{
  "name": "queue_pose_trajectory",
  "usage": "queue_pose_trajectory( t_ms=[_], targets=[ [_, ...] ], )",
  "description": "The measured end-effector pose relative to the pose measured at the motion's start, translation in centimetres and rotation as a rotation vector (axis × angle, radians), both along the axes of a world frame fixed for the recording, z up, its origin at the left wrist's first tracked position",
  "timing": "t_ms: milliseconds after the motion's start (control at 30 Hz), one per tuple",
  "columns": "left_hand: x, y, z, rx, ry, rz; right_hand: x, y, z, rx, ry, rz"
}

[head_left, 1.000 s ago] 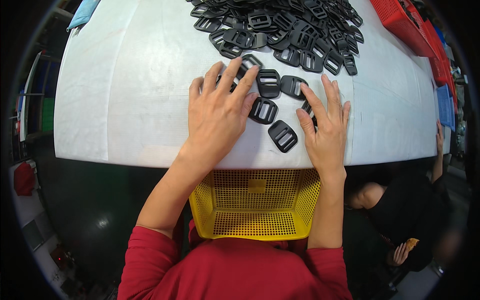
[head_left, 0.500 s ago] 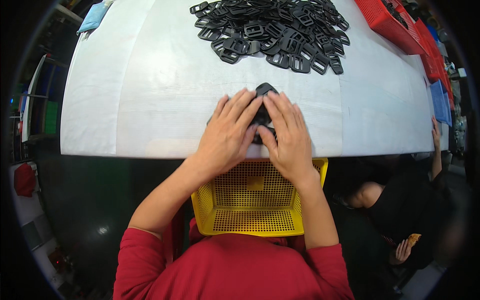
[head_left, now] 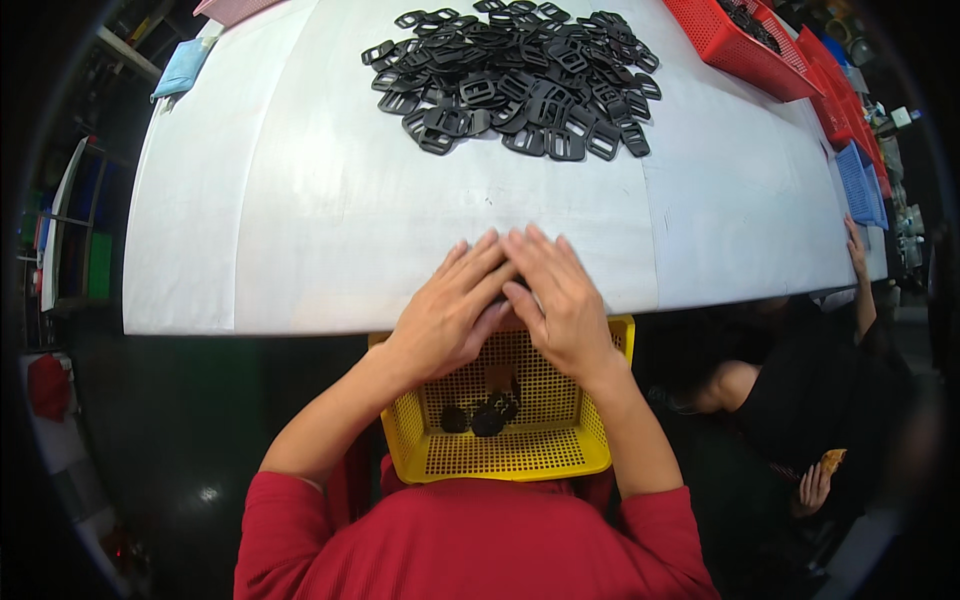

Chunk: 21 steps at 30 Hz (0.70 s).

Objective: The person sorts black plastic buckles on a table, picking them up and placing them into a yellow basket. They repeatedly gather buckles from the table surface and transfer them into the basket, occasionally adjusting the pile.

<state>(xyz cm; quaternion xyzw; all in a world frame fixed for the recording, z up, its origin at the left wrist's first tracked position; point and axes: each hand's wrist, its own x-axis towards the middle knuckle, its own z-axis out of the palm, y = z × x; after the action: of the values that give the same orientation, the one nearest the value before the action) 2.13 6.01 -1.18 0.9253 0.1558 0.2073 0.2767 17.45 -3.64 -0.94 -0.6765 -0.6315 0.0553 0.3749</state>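
Observation:
Side by side at the table's near edge, my left hand [head_left: 452, 308] and my right hand [head_left: 562, 305] lie with palms down and fingers stretched forward. Their fingertips nearly meet, and nothing shows in either one. Just below them is a yellow perforated plastic basket [head_left: 508, 458]. Several dark, blurred buckles [head_left: 488, 418] are inside it, dropping or resting; which, I cannot tell. Farther up the white table lies a big heap of black plastic strap buckles [head_left: 545, 100].
Red perforated baskets [head_left: 735, 50] stand at the table's far right, one with black parts inside. A blue basket [head_left: 860, 185] sits by the right edge. At far left lies a light blue packet [head_left: 183, 68]. A co-worker's hand [head_left: 814, 488] holds some food at right.
Both hands have drawn back toward me to the table edge. The few buckles beneath them have left the tabletop, and dark pieces now show in the yellow basket.

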Motion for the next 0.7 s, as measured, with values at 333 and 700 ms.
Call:
queue_pose_trajectory(
  t_ms=[333,700],
  targets=[
    [3.8,4.8,0.6,-0.142,-0.049,0.011,20.1,7.5,-4.1,0.070,0.019,-0.488],
    [6.5,5.8,-2.3,-0.021,-0.088,0.212,11.3,12.0,-3.1,-0.062,0.410,-0.104]
  ],
)
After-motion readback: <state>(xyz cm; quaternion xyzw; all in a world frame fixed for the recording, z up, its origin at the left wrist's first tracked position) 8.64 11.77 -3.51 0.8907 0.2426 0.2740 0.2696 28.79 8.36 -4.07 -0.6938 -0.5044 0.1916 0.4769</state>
